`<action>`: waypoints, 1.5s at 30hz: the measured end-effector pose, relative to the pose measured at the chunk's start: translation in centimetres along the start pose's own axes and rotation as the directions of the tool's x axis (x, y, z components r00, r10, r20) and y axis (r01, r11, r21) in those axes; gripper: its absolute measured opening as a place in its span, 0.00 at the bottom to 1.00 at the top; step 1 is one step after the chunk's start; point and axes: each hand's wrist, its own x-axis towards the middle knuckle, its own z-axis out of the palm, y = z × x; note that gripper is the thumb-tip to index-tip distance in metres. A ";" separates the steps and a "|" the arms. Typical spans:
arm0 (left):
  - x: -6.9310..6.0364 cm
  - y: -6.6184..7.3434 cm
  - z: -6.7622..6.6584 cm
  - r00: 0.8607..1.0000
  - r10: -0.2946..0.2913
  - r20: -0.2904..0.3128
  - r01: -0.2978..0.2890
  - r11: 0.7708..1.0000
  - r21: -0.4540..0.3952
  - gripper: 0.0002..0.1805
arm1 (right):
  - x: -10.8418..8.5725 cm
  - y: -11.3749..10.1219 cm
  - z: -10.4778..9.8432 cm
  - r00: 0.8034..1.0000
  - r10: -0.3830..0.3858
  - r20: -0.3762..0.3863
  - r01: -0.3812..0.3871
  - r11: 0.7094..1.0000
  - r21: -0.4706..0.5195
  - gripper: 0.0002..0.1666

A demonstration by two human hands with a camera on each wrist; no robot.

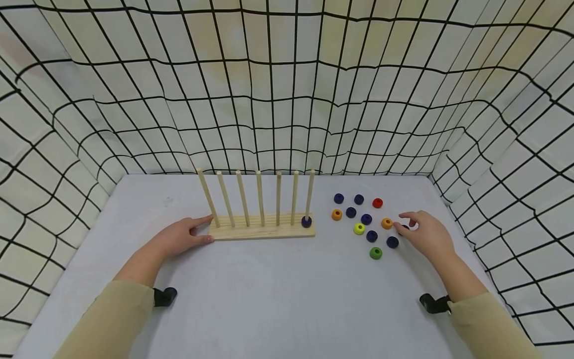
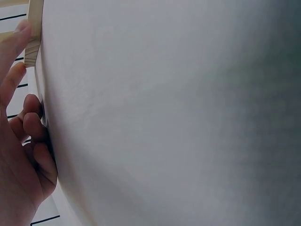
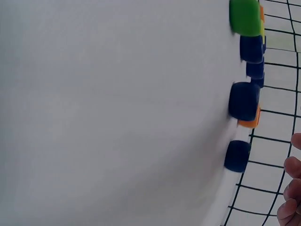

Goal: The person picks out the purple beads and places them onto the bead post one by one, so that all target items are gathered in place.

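A wooden base point(image 1: 264, 232) with several upright pegs stands on the white table; a dark blue bead point(image 1: 306, 222) sits around the bottom of its rightmost peg. My left hand point(image 1: 181, 238) grips the left end of the base between thumb and finger; the left wrist view shows the hand point(image 2: 19, 150) at the base's corner point(image 2: 34, 44). My right hand point(image 1: 428, 237) hovers at the right of the loose beads, thumb and index finger apart over a dark bead point(image 1: 405, 228). In the right wrist view that bead point(image 3: 237, 156) lies apart from the fingers point(image 3: 292, 188).
Loose beads lie right of the base: several dark blue point(image 1: 365, 219), two orange point(image 1: 337, 215), one red point(image 1: 377, 203), one yellow point(image 1: 359, 228) and one green point(image 1: 375, 253). Black netting point(image 1: 269, 62) over pale walls rises behind and beside the table point(image 1: 278, 299).
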 end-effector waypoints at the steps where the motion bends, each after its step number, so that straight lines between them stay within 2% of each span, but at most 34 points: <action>1: 0.0 0.0 0.0 1.000 -0.001 0.000 0.001 1.000 0.000 0.49 | -0.1 0.3 0.1 1.000 -0.001 0.002 0.001 1.000 -0.001 0.27; 8: -0.1 -0.1 0.1 1.000 0.002 -0.003 -0.002 1.000 0.002 0.48 | -0.4 1.7 0.3 0.999 0.011 0.036 -0.011 1.000 -0.003 0.28; 13: -0.1 -0.1 0.2 1.000 0.002 -0.008 -0.002 1.000 0.002 0.49 | -0.3 2.4 0.4 0.996 0.033 0.084 -0.033 0.999 -0.009 0.34; 18: -0.1 -0.1 0.2 1.000 0.001 -0.010 -0.001 1.000 0.001 0.48 | 0.0 3.0 0.7 0.987 0.067 0.145 -0.065 0.998 -0.024 0.39; 26: -0.1 0.0 0.1 1.000 -0.010 -0.006 0.010 1.000 0.001 0.48 | 0.7 4.1 1.0 0.972 0.079 0.223 -0.075 0.997 -0.025 0.42; 45: -0.3 0.0 0.0 1.000 0.002 -0.006 -0.002 1.000 0.003 0.48 | 1.2 4.6 1.3 0.967 0.075 0.243 -0.070 0.997 -0.028 0.40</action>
